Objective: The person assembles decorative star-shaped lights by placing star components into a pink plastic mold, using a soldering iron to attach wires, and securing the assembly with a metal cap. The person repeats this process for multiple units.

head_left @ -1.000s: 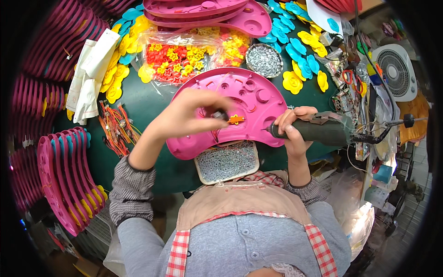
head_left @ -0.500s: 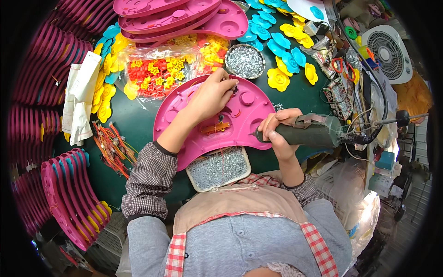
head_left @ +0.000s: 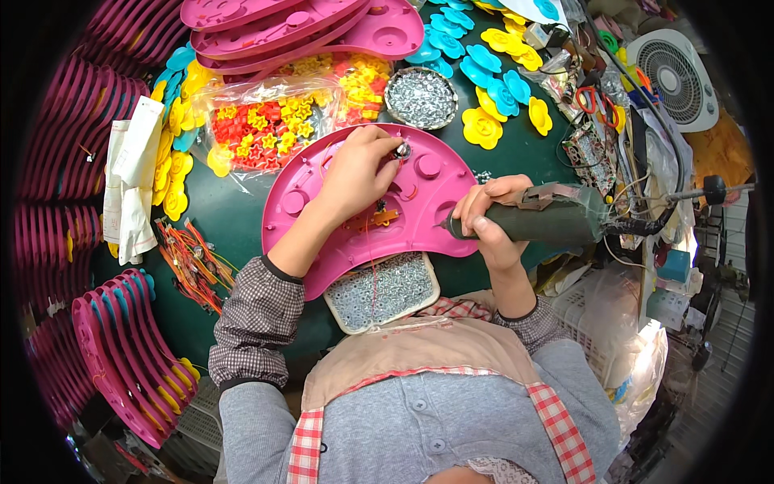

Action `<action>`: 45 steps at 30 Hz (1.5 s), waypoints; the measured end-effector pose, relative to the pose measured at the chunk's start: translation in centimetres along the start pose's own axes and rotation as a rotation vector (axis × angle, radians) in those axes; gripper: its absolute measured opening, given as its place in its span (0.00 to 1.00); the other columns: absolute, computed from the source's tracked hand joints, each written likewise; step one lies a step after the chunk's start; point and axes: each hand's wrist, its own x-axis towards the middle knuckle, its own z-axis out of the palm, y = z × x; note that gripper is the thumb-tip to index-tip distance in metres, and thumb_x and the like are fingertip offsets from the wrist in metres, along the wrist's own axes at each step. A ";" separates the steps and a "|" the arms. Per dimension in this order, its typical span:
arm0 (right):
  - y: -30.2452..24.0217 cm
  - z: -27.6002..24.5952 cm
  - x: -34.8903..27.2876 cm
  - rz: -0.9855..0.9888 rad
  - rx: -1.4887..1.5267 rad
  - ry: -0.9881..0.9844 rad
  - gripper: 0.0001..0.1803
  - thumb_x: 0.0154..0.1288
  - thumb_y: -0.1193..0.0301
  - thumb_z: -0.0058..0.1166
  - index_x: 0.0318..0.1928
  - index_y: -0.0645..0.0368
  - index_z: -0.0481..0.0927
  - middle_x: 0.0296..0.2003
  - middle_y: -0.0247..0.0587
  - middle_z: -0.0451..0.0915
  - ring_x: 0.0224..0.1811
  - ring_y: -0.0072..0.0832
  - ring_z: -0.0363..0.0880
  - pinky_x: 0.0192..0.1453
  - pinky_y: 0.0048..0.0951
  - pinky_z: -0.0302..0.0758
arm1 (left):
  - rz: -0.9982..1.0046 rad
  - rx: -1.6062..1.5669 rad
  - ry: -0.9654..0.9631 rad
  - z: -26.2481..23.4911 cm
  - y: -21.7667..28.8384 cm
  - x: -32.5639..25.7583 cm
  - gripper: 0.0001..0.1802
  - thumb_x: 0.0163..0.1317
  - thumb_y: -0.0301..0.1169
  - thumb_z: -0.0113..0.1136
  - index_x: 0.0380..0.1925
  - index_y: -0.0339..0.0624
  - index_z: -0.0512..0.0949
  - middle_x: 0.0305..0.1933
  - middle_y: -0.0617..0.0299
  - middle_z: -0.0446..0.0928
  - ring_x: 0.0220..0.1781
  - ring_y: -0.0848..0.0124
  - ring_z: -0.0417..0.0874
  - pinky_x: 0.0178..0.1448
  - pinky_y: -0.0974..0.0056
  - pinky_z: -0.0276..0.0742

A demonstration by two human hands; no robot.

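Green table (head_left: pixel 536 153) | left fingers (head_left: pixel 384 147): pinching round part (head_left: pixel 403 151) | right fingers (head_left: pixel 477 203): wrapping driver (head_left: pixel 564 223)

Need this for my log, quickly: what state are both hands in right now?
Left hand: closed on a small shiny part over the pink panel.
Right hand: closed around a dark green cylindrical tool.
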 end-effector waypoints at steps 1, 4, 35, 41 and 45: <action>-0.1 -0.2 0.4 -0.025 0.000 -0.001 0.24 0.63 0.86 0.55 0.57 0.59 0.65 0.26 0.38 0.75 0.25 0.27 0.76 0.40 0.39 0.82 | -0.054 -0.087 0.013 -0.1 -0.3 -0.1 0.16 0.64 0.27 0.69 0.52 0.36 0.87 0.43 0.53 0.81 0.44 0.55 0.85 0.51 0.57 0.82; -0.6 -1.0 2.3 -0.107 0.026 -0.002 0.24 0.64 0.85 0.55 0.58 0.59 0.64 0.25 0.39 0.75 0.25 0.28 0.74 0.39 0.39 0.81 | -0.149 -0.130 0.011 0.0 0.6 0.4 0.14 0.64 0.27 0.70 0.49 0.35 0.87 0.41 0.53 0.80 0.39 0.58 0.86 0.45 0.59 0.82; 5.2 -3.3 12.4 -0.378 -0.227 0.300 0.23 0.62 0.88 0.58 0.57 0.67 0.72 0.30 0.41 0.83 0.29 0.26 0.82 0.41 0.36 0.85 | 0.034 0.027 -0.069 -0.1 -0.2 1.8 0.09 0.60 0.28 0.73 0.40 0.38 0.87 0.42 0.56 0.81 0.46 0.57 0.83 0.51 0.55 0.81; 2.6 -1.7 11.0 -0.407 -0.035 0.225 0.24 0.63 0.85 0.53 0.60 0.65 0.69 0.26 0.42 0.78 0.27 0.31 0.78 0.42 0.45 0.85 | 0.015 0.035 0.009 0.8 -0.4 0.8 0.10 0.59 0.28 0.75 0.38 0.37 0.87 0.42 0.55 0.81 0.48 0.57 0.83 0.51 0.55 0.81; 0.7 -0.3 9.6 -0.339 0.005 0.208 0.24 0.62 0.82 0.49 0.60 0.64 0.66 0.26 0.43 0.76 0.26 0.31 0.75 0.43 0.45 0.83 | 0.048 0.030 0.065 0.2 0.6 1.3 0.16 0.58 0.30 0.77 0.45 0.37 0.85 0.43 0.55 0.82 0.49 0.56 0.83 0.52 0.55 0.81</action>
